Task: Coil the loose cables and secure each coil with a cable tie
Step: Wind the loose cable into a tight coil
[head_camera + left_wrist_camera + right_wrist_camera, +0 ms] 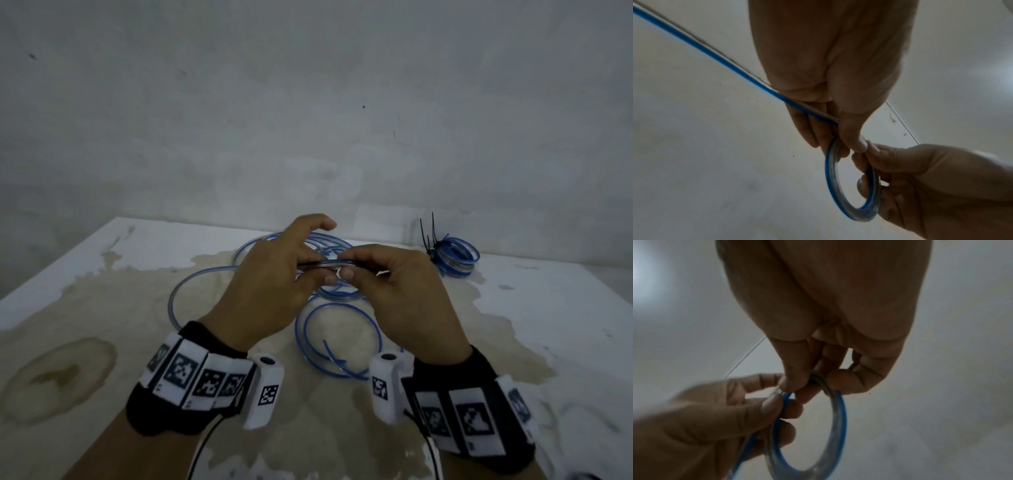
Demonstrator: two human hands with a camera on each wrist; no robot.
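Note:
Both hands hold a small coil (329,264) of blue and clear cable above the table. My left hand (308,270) pinches its left side between thumb and fingers, and my right hand (349,272) pinches its right side. In the left wrist view the left hand (849,146) grips the top of the coil (831,186) while the right hand (931,178) curls round its far side. A straight run of cable (705,48) leads away from the coil. In the right wrist view the right hand (813,379) pinches the coil (838,426).
Loose loops of the same cable (342,346) lie on the stained white table (102,308) under and in front of the hands. A finished coil (457,258) with black cable ties (428,236) sticking up sits at the back right by the wall.

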